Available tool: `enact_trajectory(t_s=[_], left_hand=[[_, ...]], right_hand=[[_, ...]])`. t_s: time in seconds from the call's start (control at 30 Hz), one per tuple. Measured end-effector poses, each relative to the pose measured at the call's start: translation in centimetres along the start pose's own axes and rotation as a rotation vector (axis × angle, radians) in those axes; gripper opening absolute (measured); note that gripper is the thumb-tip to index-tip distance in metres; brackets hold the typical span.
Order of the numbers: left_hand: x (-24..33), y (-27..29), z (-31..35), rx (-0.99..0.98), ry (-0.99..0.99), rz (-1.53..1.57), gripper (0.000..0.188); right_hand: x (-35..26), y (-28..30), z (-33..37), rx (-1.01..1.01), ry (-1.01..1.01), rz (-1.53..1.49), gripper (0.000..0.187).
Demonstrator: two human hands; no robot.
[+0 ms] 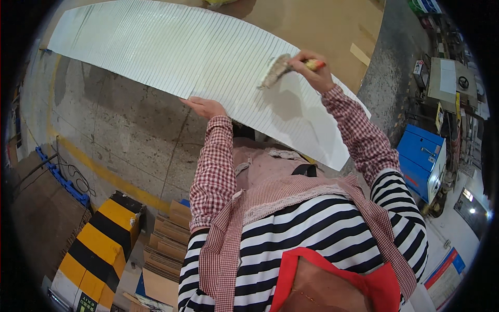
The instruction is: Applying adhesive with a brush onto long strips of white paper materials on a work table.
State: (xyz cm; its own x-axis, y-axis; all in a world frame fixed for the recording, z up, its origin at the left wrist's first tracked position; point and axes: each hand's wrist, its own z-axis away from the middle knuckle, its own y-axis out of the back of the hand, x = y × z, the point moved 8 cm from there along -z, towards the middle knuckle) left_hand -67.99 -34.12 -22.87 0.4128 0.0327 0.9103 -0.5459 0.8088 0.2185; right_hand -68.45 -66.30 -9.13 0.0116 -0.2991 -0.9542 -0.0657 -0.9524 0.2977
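The work in hand is brushing the face of a long white ribbed sheet (pixel 171 52), and it looks to be mid-stroke. The right hand (pixel 311 72) has its fingers (pixel 301 58) closed round the orange handle of a wide flat brush (pixel 275 71), whose pale bristles lie on the sheet just left of those fingers. The left hand (pixel 205 106) lies open and flat, fingers stretched out, pressing on the near edge of the sheet well to the left of the brush and lower in the view; it holds nothing and seems to steady the panel.

By my judgement, a next stroke calls for keeping the bristles flat on the ribs and drawing them along the grooves, while the open hand keeps the edge from shifting.

The sheet is thin and pale, with fine parallel lines running across its width. It stretches away from both hands toward the far left, over a brown board (pixel 312 23) beyond the fingers, and its near right end reaches past the right wrist. I cannot tell whether the brushed area is wet or coated. Below the left hand are a grey concrete floor (pixel 130 130) and a yellow-and-black striped post (pixel 101 244) beside stacked cardboard (pixel 166 239).
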Motion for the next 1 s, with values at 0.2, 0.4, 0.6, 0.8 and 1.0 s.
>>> enact_trajectory(t_s=[0.2,0.4,0.6,0.8,1.0], left_hand=[[-1.0,0.8,-0.7,0.057,0.005,-0.095,0.052],[-1.0,0.2,-0.4,0.038,-0.018,-0.082,0.052],[-0.5,0.6,-0.1,0.05,0.026,-0.099,0.052],[-0.7,0.5,-0.2,0.034,0.017,-0.081,0.051],[-0.3,0.4,0.0,0.039,0.01,-0.068,0.052]], right_hand=[[0.0,2.7,3.5,0.012,-0.025,0.053,0.011],[-1.0,1.0,-0.7,0.09,-0.004,-0.101,0.008],[1.6,4.1,4.3,0.068,-0.099,0.001,0.01],[-1.3,2.2,1.2,0.129,-0.056,-0.168,0.01],[3.3,5.2,5.9,0.121,-0.209,-0.067,0.011]])
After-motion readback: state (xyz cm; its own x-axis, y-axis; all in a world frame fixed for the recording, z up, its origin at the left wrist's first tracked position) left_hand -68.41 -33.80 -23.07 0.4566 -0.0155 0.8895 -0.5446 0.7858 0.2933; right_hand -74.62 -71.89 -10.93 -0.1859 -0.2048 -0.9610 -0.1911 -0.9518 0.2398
